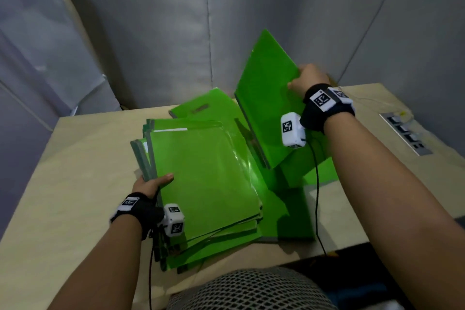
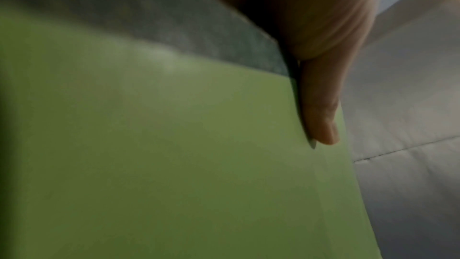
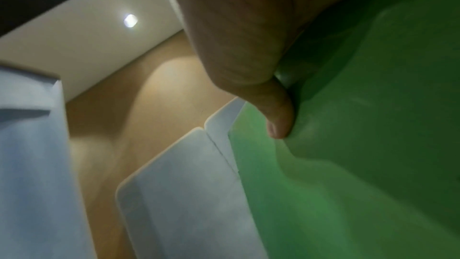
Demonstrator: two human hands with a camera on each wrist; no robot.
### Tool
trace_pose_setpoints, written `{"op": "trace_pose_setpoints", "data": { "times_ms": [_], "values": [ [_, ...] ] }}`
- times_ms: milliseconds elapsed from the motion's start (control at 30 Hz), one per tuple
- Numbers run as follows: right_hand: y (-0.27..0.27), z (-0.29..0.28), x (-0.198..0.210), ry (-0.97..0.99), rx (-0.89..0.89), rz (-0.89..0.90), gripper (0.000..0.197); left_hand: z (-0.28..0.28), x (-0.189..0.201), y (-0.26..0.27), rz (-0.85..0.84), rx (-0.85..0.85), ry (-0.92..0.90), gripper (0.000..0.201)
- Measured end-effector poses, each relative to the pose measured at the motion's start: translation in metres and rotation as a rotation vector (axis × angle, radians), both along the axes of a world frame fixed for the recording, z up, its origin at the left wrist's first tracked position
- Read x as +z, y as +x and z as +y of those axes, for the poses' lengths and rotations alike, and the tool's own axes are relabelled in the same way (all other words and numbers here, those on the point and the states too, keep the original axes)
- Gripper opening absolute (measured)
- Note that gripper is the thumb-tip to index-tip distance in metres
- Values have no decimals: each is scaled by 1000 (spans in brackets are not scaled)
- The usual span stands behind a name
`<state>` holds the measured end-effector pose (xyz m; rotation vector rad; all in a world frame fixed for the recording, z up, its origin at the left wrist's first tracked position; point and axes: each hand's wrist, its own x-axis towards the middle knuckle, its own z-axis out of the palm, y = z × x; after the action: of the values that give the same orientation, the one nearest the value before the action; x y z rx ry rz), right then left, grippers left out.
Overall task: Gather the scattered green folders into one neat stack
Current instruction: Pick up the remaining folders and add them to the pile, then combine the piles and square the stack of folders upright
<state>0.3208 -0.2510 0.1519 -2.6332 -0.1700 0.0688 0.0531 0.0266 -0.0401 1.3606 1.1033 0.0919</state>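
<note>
A pile of green folders [image 1: 206, 178] lies on the beige table [image 1: 75, 184], its edges uneven. My left hand [image 1: 151, 184] grips the pile's left edge, thumb on the top cover and fingers hidden beneath; the left wrist view shows the thumb [image 2: 321, 109] pressed on the green cover [image 2: 174, 164]. My right hand [image 1: 307, 78] grips the right edge of one green folder [image 1: 266, 98] and holds it raised and tilted above the table's far right part. In the right wrist view the thumb [image 3: 278, 113] pinches that folder [image 3: 361, 145]. More green folders [image 1: 297, 214] lie flat under and beside it.
Grey padded panels [image 1: 176, 20] wall in the table at the back and sides. A metal socket strip [image 1: 407, 133] is set into the table at the far right, with a thin cable beside it. A black cable [image 1: 317, 196] hangs from my right wrist camera over the folders.
</note>
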Motion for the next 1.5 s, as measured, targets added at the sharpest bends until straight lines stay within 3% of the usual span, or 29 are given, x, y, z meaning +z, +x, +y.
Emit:
{"op": "trace_pose_setpoints", "data": {
  "times_ms": [167,333,533,667,800,933,1033,1167,1267,1367,1433,1500],
  "values": [
    [3,-10,0,281,-16,133,40,-1,7,3,-7,-40,52,72],
    [-33,-2,-72,431,-10,210,50,-1,9,2,33,-38,104,69],
    [-80,1,-163,295,-76,339,48,-3,6,2,57,-18,133,73],
    [-88,-4,-188,-127,39,524,78,-3,5,4,58,-7,118,71],
    [-96,6,-197,-172,108,630,92,-1,0,5,41,-4,101,71],
    [-114,30,-204,-90,144,576,102,-1,-4,6,19,-19,96,69],
    [-117,40,-204,-44,142,555,104,-3,-2,6,-16,-36,39,56],
    [-113,43,-198,230,112,619,100,-4,-5,6,-45,-42,19,87],
    [-110,45,-191,314,82,611,95,-6,-7,8,-78,-14,38,83],
    [-100,39,-185,392,11,580,87,-12,4,12,-157,-26,35,97],
    [-90,32,-180,509,-98,613,92,-18,18,17,-214,-44,17,72],
    [-83,27,-174,611,-179,660,109,-23,32,26,-280,-78,7,55]
  ]
}}
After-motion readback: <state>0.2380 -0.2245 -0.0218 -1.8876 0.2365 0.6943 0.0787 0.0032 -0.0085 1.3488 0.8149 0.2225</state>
